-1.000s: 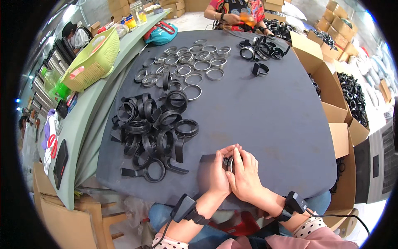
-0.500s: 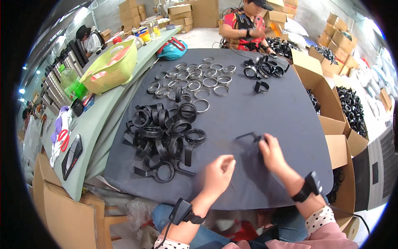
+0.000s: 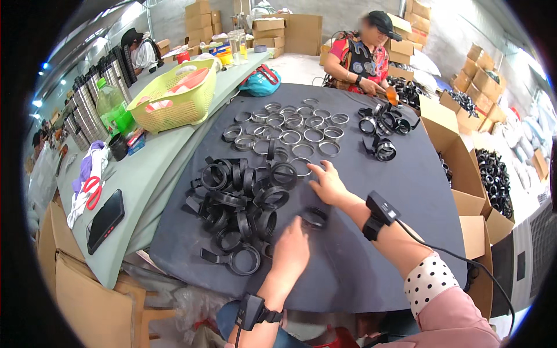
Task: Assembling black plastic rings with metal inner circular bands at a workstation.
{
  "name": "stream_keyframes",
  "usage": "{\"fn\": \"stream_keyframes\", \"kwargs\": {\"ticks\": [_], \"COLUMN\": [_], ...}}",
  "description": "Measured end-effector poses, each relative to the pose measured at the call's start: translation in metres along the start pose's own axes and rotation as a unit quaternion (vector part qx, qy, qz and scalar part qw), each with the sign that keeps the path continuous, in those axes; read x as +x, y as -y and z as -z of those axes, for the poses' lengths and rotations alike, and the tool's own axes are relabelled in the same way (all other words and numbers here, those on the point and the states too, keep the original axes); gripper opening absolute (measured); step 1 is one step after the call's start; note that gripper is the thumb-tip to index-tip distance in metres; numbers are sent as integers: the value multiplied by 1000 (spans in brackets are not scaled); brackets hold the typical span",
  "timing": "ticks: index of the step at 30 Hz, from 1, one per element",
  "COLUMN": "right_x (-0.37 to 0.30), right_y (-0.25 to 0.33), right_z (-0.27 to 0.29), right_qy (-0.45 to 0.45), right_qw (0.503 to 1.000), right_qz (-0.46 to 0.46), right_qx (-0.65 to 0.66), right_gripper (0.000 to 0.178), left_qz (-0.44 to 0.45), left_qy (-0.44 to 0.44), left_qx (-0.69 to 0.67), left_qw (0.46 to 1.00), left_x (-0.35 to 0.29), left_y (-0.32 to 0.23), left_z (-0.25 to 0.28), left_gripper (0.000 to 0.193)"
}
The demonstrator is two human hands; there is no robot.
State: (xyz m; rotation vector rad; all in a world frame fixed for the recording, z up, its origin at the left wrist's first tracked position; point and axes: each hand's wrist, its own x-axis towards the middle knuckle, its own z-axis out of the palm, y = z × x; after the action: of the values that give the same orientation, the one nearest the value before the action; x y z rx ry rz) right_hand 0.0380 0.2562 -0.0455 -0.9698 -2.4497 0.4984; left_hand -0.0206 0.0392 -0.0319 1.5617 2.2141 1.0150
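My left hand (image 3: 292, 246) is near the front of the dark table, its fingertips closed at the left edge of a black plastic ring (image 3: 314, 217), which is blurred by motion. My right hand (image 3: 329, 182) reaches to the front edge of a group of metal rings (image 3: 290, 137). Its thumb and forefinger are apart beside the nearest metal ring (image 3: 302, 167); whether they touch it I cannot tell. Left of my hands lies a heap of black plastic rings with flat tabs (image 3: 229, 200).
At the far right lie black ring pieces (image 3: 383, 122) in a small pile. Open cartons (image 3: 458, 156) line the right side. A green side table (image 3: 168, 174) holds a basket (image 3: 174, 95), scissors (image 3: 91, 192) and a phone (image 3: 106, 221). A co-worker (image 3: 362, 58) sits opposite.
My right hand has let go of a dark tabbed piece and moved left to the metal rings. My left hand now has a black plastic ring at its fingertips. The head view has shifted.
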Motion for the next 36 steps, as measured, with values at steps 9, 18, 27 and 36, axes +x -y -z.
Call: {"fn": "stream_keyframes", "kwargs": {"ticks": [9, 18, 27, 36], "right_x": [-57, -206, -283, -318], "right_y": [-25, -39, -43, -53], "right_z": [46, 174, 202, 175], "right_qy": [45, -124, -215, -193], "right_qw": [996, 921, 922, 967], "right_qz": [-2, 279, 254, 69], "right_qx": [-74, -241, -198, 150], "right_gripper": [40, 25, 32, 89], "left_qz": [-12, -57, -132, -134], "left_qy": [50, -23, 5, 11], "left_qx": [-58, -24, -37, -59], "left_qw": [997, 998, 991, 989], "left_x": [-7, -12, -26, -25], "left_y": [-20, -27, -51, -53], "left_z": [-8, -32, -56, -59], "left_gripper": [54, 60, 63, 61]}}
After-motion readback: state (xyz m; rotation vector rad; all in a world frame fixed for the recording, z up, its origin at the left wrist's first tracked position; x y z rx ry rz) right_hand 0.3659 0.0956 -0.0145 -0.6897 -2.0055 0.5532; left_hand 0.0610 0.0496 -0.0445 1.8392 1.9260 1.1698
